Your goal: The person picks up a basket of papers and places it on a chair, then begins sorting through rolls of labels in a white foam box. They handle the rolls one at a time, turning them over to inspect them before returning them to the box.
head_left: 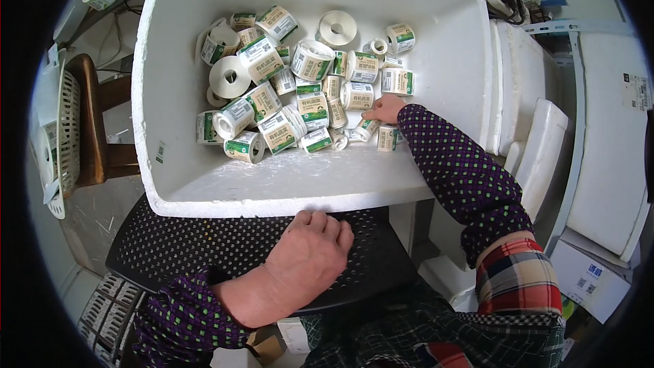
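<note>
My right hand (388, 109) reaches into a white foam box (187, 191), its fingers closed on a small label roll (366, 128) that stands tilted among the others. Another small label roll (387, 138) is just below that hand. Several rolls of white, beige and green labels (313, 110) lie heaped to its left, some upright, some on their sides. My left hand (310, 252) is curled with its knuckles up against the front rim of the box; its fingertips are hidden, so what they hold, if anything, cannot be seen.
Under the box's front edge is a black perforated chair seat (204, 245). A brown wooden chair (95, 123) and a white plastic basket (65, 136) stand at left. White foam pieces (541, 150) lean at right, above a white carton (589, 279).
</note>
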Available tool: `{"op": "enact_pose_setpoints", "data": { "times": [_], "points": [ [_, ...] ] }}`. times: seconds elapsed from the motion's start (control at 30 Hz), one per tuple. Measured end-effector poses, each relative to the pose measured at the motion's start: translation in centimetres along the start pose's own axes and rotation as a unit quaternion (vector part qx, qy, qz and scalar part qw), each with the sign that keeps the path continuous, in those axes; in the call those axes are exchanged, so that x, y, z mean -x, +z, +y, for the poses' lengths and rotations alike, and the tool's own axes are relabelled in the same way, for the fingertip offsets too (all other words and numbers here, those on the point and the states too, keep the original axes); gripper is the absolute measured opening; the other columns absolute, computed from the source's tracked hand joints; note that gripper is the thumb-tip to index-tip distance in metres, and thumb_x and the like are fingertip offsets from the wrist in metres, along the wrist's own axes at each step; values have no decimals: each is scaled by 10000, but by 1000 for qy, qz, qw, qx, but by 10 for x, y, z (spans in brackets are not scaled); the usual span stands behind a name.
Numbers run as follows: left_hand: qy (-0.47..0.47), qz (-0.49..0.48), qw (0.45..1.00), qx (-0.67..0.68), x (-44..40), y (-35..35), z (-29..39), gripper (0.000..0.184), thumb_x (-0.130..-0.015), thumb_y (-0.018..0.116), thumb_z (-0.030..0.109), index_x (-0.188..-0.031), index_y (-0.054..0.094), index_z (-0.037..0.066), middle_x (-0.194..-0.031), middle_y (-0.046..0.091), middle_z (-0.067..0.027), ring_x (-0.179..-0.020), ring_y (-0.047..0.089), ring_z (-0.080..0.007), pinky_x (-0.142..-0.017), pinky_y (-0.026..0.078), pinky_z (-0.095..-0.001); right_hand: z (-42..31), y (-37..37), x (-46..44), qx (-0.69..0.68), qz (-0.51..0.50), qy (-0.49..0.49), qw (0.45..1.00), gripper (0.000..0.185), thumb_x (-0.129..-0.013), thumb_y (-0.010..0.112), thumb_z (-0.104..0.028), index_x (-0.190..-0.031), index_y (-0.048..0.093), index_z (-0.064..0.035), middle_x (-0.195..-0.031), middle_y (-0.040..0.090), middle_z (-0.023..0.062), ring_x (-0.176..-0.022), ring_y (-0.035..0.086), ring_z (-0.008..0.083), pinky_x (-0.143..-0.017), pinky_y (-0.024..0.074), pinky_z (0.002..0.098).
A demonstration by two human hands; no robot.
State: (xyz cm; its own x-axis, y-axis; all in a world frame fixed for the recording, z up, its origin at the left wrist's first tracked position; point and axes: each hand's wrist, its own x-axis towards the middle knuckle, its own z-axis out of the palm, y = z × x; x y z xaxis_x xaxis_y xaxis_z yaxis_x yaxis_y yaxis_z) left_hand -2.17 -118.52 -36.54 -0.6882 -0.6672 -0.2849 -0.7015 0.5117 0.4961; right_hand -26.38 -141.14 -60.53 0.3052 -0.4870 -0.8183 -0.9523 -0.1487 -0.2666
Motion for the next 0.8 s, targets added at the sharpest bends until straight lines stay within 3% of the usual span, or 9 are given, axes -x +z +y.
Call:
{"op": "enact_pose_setpoints", "data": {
  "times": [0.03,0.1,0.13,0.2,0.3,0.47,0.53,0.67,0.8],
  "points": [
    [1,8,1000,1,0,0,0,381,-777,547,120,-1116,592,-48,-921,602,-149,-888,583,-270,-795,467,-352,6,5,-7,0,0,0,1000,687,-740,630,-596,-909,692,67,-950,672,231,-885,654,302,-797,511,376],
    [0,2,1000,1,0,-1,0,382,-776,548,120,-1116,592,-49,-920,603,-149,-886,583,-270,-795,467,-352,9,13,-14,-3,64,-6,998,613,-748,676,-561,-848,718,42,-742,669,137,-648,618,202,-621,491,339],
    [1,-3,1000,1,-1,-1,0,383,-775,549,120,-1116,593,-50,-919,603,-149,-885,584,-269,-795,468,-353,9,12,-13,-3,63,-6,998,613,-748,676,-561,-848,718,42,-742,669,137,-648,618,202,-621,491,339],
    [2,-9,1000,2,0,-4,-1,387,-775,549,120,-1119,591,-53,-919,603,-149,-886,584,-269,-795,468,-353,7,9,-10,-83,13,65,994,522,-744,715,-480,-818,715,36,-646,636,93,-544,574,168,-528,466,313],
    [6,-11,1000,2,0,-3,-1,397,-774,548,119,-1128,587,-57,-919,602,-151,-886,582,-269,-796,469,-354,7,-3,-2,-155,-96,65,981,414,-746,744,-373,-782,705,38,-570,591,59,-458,516,136,-442,416,288],
    [6,-1,1000,7,0,-3,-2,409,-769,547,118,-1136,581,-61,-915,600,-151,-881,580,-270,-794,470,-353,9,6,-5,-158,-59,33,985,310,-780,730,-261,-707,662,32,-534,554,44,-404,459,109,-376,350,275],
    [6,-1,1000,6,0,-2,-1,407,-769,547,118,-1132,581,-61,-910,598,-148,-882,580,-272,-791,469,-352,16,13,-9,-278,-18,60,959,272,-794,725,-213,-722,639,35,-531,545,49,-398,455,106,-360,328,269],
    [5,0,1000,6,-1,-2,-1,400,-770,547,118,-1126,582,-61,-909,597,-146,-882,579,-273,-788,469,-351,23,27,-19,-369,32,77,926,200,-787,731,-111,-844,601,30,-589,572,64,-396,450,103,-347,310,260],
    [6,4,1000,1,-1,-2,-1,396,-769,549,119,-1121,582,-58,-906,596,-140,-879,578,-269,-782,469,-349,19,35,-26,-346,86,73,931,213,-777,730,-70,-893,580,28,-611,579,69,-398,450,98,-344,310,257]
  ]
}}
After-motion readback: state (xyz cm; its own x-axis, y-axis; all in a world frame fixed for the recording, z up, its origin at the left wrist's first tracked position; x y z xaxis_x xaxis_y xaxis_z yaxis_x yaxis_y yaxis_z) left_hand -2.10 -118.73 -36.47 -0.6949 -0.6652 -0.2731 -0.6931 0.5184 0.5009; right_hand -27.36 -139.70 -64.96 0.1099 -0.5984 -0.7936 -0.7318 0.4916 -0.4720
